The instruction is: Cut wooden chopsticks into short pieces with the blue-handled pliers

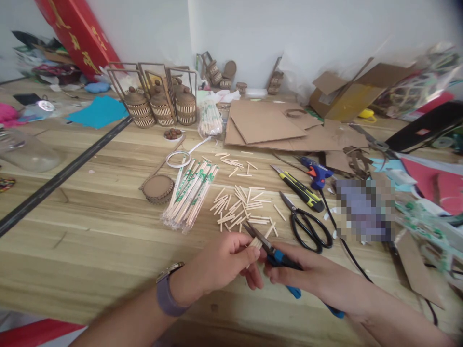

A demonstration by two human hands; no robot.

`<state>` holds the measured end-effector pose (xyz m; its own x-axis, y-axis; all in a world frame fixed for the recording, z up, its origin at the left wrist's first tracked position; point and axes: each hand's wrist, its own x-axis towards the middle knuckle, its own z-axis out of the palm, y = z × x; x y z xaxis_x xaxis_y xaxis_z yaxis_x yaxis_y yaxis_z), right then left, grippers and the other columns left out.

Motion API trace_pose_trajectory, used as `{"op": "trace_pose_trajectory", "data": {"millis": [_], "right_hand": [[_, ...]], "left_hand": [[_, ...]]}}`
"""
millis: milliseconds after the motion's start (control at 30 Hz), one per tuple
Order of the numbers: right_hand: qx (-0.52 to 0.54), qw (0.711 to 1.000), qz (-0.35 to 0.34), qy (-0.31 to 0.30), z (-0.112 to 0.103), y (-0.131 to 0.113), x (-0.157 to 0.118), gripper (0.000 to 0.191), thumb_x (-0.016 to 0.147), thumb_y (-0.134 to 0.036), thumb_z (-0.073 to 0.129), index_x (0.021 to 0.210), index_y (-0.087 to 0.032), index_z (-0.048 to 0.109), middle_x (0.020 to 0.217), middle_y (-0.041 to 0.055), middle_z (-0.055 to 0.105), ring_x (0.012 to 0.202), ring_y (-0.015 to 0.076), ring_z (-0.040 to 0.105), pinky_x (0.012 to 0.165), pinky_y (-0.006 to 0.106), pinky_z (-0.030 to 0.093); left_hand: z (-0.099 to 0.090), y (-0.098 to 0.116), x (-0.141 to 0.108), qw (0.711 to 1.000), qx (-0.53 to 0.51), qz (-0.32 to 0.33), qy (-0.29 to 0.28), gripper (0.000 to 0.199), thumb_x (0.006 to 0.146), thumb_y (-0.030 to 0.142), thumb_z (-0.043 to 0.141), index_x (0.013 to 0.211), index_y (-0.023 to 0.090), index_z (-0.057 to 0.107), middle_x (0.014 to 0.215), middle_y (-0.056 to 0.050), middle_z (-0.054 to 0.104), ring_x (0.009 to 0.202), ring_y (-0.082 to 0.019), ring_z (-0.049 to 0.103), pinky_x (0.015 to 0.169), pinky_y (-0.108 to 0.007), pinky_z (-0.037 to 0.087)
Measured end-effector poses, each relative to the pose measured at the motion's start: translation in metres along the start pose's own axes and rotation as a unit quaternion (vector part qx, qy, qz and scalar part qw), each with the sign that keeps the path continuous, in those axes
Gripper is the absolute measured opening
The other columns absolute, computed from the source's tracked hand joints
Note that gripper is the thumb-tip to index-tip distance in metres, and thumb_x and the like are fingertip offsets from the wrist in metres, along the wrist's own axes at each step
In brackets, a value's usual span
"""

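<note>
My left hand, with a watch on its wrist, is closed around a small bunch of pale wooden sticks. Blue-handled cutters are gripped in my right hand, their dark blades lying against the ends of the bunch. Just beyond my hands, many short cut stick pieces lie scattered on the wooden table. Left of these are paper-wrapped chopsticks in a clear bag. Black-handled scissors rest to the right of the pieces.
A yellow-black utility knife and a blue glue gun with a black cord lie at right. Cardboard sheets are at the back, several small lidded stick baskets at back left. A round brown disc sits beside a tape ring.
</note>
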<state>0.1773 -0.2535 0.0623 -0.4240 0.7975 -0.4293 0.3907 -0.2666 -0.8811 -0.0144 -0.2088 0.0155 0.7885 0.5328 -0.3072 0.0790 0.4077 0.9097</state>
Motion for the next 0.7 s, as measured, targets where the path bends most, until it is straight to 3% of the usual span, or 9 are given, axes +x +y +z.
{"op": "trace_pose_trajectory", "data": {"millis": [167, 400, 600, 700], "right_hand": [[-0.017, 1.000, -0.015, 0.010, 0.004, 0.001, 0.003, 0.012, 0.085, -0.022, 0.053, 0.086, -0.021, 0.065, 0.089, 0.0013, 0.068, 0.088, 0.0192, 0.060, 0.079, 0.028, 0.047], [-0.094, 0.988, -0.006, 0.120, 0.013, 0.003, 0.003, 0.012, 0.083, -0.031, 0.060, 0.083, -0.021, 0.066, 0.079, 0.0013, 0.068, 0.078, 0.0204, 0.060, 0.075, 0.029, 0.050], [-0.079, 0.994, -0.036, 0.063, 0.011, -0.001, 0.006, 0.015, 0.091, -0.027, 0.051, 0.089, -0.023, 0.066, 0.087, -0.0003, 0.068, 0.086, 0.0187, 0.062, 0.082, 0.027, 0.046], [-0.060, 0.997, -0.024, 0.053, 0.008, 0.001, 0.006, 0.015, 0.090, -0.030, 0.052, 0.092, -0.022, 0.065, 0.087, 0.0003, 0.065, 0.084, 0.0187, 0.059, 0.078, 0.027, 0.046]], "left_hand": [[0.000, 0.001, 0.000, 1.000, 0.009, 0.007, 0.001, 0.053, 0.082, 0.069, 0.053, 0.081, 0.017, 0.054, 0.063, -0.003, 0.063, 0.056, -0.013, 0.058, 0.061, -0.026, 0.046], [0.001, 0.004, -0.003, 0.997, 0.077, 0.024, 0.010, 0.041, 0.092, 0.056, 0.046, 0.081, 0.018, 0.053, 0.063, -0.002, 0.062, 0.058, -0.013, 0.058, 0.060, -0.024, 0.044], [0.003, 0.009, -0.007, 0.982, 0.175, 0.027, 0.070, 0.029, 0.096, 0.044, 0.041, 0.081, 0.020, 0.048, 0.060, 0.001, 0.058, 0.056, -0.013, 0.056, 0.056, -0.022, 0.043], [0.003, 0.011, -0.008, 0.978, 0.193, 0.031, 0.073, 0.031, 0.097, 0.043, 0.037, 0.078, 0.020, 0.047, 0.060, 0.001, 0.058, 0.055, -0.012, 0.054, 0.055, -0.021, 0.041]]}}
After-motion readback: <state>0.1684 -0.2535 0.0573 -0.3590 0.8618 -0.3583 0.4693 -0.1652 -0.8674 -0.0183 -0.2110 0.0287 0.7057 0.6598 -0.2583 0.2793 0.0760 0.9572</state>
